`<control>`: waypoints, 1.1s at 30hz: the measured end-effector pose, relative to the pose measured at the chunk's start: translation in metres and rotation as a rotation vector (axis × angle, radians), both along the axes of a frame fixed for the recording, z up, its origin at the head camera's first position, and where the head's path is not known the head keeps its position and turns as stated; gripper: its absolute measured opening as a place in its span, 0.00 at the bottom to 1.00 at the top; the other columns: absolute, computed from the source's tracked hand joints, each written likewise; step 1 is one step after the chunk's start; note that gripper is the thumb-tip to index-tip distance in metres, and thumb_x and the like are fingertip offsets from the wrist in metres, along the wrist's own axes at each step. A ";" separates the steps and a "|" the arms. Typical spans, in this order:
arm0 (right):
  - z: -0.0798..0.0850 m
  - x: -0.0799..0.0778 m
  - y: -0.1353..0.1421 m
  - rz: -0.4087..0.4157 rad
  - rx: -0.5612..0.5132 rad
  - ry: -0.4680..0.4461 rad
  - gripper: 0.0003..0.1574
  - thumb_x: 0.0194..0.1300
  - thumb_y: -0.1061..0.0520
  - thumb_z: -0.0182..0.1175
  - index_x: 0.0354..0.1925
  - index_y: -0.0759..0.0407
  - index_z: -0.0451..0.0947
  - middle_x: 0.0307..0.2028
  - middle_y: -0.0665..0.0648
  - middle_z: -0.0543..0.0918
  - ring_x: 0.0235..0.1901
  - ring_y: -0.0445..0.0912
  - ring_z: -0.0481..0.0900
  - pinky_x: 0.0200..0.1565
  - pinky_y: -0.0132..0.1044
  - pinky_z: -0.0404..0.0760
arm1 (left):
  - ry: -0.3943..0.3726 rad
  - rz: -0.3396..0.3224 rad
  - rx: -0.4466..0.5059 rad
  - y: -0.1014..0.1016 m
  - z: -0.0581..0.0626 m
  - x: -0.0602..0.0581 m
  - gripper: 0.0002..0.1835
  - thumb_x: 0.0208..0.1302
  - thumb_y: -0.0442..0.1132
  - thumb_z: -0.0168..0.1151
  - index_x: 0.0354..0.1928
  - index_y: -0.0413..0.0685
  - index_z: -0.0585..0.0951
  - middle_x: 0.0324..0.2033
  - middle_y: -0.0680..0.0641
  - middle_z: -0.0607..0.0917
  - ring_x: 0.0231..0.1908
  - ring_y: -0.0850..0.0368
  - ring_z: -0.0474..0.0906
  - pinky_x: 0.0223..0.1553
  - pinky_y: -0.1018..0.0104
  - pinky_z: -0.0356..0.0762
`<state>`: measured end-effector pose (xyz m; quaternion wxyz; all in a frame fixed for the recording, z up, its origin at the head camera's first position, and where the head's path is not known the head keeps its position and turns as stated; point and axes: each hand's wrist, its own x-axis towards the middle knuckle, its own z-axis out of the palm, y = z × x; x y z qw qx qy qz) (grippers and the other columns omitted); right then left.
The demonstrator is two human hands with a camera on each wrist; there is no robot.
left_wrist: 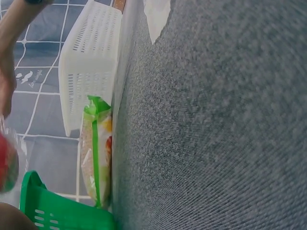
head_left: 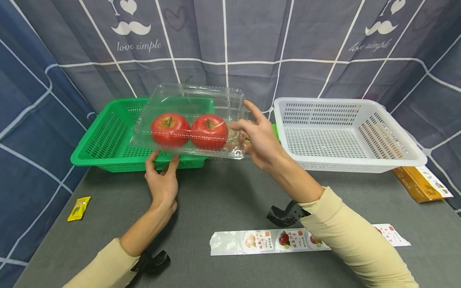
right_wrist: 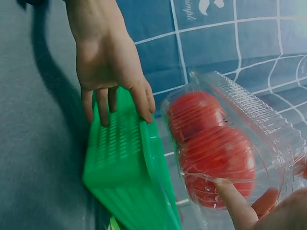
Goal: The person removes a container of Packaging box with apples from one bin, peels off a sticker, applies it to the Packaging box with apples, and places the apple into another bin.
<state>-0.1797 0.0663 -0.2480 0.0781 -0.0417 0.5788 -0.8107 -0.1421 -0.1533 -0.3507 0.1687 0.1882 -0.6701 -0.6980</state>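
Observation:
My right hand [head_left: 263, 140] grips the right end of a clear plastic clamshell box [head_left: 194, 102], holding it tilted above the green basket. Two red apples [right_wrist: 218, 158] lie side by side inside it. In the right wrist view, the fingertips press against the box's clear side. My left hand [head_left: 162, 184] is at the front wall of the green plastic basket [head_left: 104, 160]. Its thumb lies at the rim and its other fingers are against the perforated outer side, as the right wrist view shows. Only a sliver of the left hand appears in the left wrist view.
A white perforated basket [head_left: 345, 166] stands at the right, with a brown box [head_left: 419, 184] beside it. Between the baskets is a green-trimmed bag [left_wrist: 96, 153]. A strip of fruit stickers [head_left: 266, 242] lies in front, and a small yellow packet [head_left: 79, 208] at the left.

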 end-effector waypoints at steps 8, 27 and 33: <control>0.006 0.030 0.055 0.055 -0.036 -0.015 0.49 0.65 0.70 0.52 0.76 0.41 0.52 0.58 0.64 0.66 0.47 0.47 0.72 0.26 0.22 0.72 | 0.051 -0.018 -0.013 0.001 0.000 -0.001 0.30 0.68 0.48 0.63 0.68 0.54 0.64 0.62 0.48 0.55 0.55 0.52 0.71 0.55 0.63 0.67; -0.039 0.087 0.126 0.143 -0.039 -0.001 0.54 0.63 0.76 0.51 0.78 0.44 0.46 0.70 0.74 0.41 0.28 0.34 0.68 0.22 0.21 0.69 | -0.019 0.016 -0.046 0.003 0.002 -0.001 0.32 0.69 0.49 0.62 0.71 0.56 0.63 0.57 0.45 0.55 0.57 0.50 0.67 0.52 0.61 0.69; -0.054 0.099 0.134 0.185 -0.026 0.021 0.54 0.63 0.76 0.52 0.78 0.46 0.45 0.44 0.59 0.68 0.27 0.34 0.68 0.27 0.22 0.72 | -0.026 0.022 -0.056 0.002 0.002 -0.001 0.32 0.69 0.49 0.62 0.71 0.55 0.63 0.57 0.44 0.56 0.56 0.51 0.68 0.51 0.63 0.69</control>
